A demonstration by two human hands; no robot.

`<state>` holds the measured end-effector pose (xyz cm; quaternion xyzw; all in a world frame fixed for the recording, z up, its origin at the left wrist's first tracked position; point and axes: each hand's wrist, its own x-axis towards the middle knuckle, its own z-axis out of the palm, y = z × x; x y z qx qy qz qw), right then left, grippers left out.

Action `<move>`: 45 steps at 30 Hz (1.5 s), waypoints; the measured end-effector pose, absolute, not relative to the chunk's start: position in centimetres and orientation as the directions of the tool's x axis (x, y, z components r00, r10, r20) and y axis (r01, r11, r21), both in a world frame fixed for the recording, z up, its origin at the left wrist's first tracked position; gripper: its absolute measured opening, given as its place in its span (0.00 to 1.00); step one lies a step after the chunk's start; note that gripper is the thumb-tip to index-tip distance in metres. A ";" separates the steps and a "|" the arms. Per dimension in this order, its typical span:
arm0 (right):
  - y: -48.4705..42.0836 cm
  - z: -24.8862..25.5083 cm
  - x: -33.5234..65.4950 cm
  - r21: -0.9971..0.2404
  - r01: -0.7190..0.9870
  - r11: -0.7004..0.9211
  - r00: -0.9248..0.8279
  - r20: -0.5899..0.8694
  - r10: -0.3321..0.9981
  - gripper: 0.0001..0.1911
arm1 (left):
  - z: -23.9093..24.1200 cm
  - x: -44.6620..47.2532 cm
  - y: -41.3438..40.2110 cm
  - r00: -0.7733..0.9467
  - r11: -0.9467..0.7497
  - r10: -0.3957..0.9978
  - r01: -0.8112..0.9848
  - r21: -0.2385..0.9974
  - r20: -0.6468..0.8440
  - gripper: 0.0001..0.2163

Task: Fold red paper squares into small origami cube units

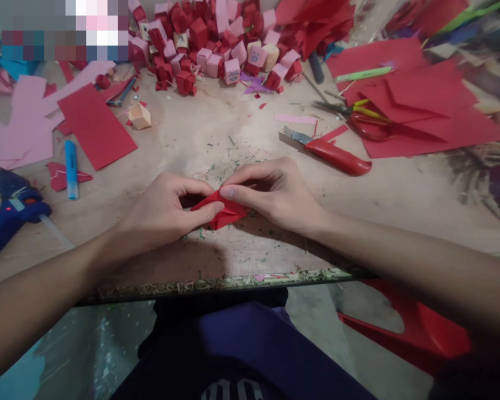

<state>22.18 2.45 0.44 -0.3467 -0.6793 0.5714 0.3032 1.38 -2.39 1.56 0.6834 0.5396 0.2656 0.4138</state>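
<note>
A small piece of folded red paper (227, 218) is held just above the wooden table, near its front edge. My left hand (160, 208) is closed on its left side, thumb lying across the front of the folds. On the upper right, my right hand (275, 191) pinches the same paper between thumb and index finger. The fingers behind the paper are partly hidden. Creases and a raised flap show on the side facing me. Tiny green scraps lie on the table (183, 261) around both hands.
Beyond my right hand lie a red utility knife (337, 155), scissors (369, 122) and red paper sheets (408, 89). Pink and red paper cubes (212, 61) are heaped at the back. A blue glue gun (14, 208), a blue highlighter (71, 169) and a red card (96, 125) are at left.
</note>
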 end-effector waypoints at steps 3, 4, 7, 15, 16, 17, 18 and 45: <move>2.5 0.5 22.1 -0.984 0.147 0.105 -0.566 0.003 0.824 0.07 | 1.6 1.4 -2.4 0.274 -0.066 0.957 0.515 0.855 -0.091 0.08; 2.5 0.6 22.2 -0.984 0.148 0.100 -0.567 -0.001 0.824 0.07 | 1.6 1.5 -2.4 0.270 -0.060 0.958 0.510 0.858 -0.093 0.08; 2.7 0.6 22.3 -0.987 0.140 0.075 -0.584 -0.021 0.811 0.10 | 1.7 1.6 -2.4 0.235 -0.036 0.968 0.489 0.871 -0.092 0.08; 3.4 0.6 22.9 -0.991 0.133 -0.008 -0.641 -0.092 0.762 0.17 | 1.6 1.6 -2.5 0.063 0.027 0.997 0.294 0.955 -0.048 0.06; 3.4 0.6 22.9 -0.991 0.133 -0.010 -0.641 -0.094 0.762 0.17 | 1.5 1.5 -2.5 0.053 0.025 0.998 0.275 0.961 -0.042 0.06; 3.4 0.6 22.9 -0.991 0.134 -0.013 -0.637 -0.096 0.764 0.17 | 1.4 1.4 -2.5 0.051 0.021 0.998 0.268 0.963 -0.035 0.06; 3.4 0.6 22.8 -0.991 0.134 -0.018 -0.632 -0.099 0.769 0.16 | 1.2 1.3 -2.4 0.054 0.013 0.998 0.272 0.962 -0.029 0.06; 2.9 0.2 22.2 -0.991 0.086 -0.099 -0.497 -0.128 0.858 0.10 | 1.0 1.7 -2.1 0.018 0.058 0.998 0.104 0.993 -0.060 0.11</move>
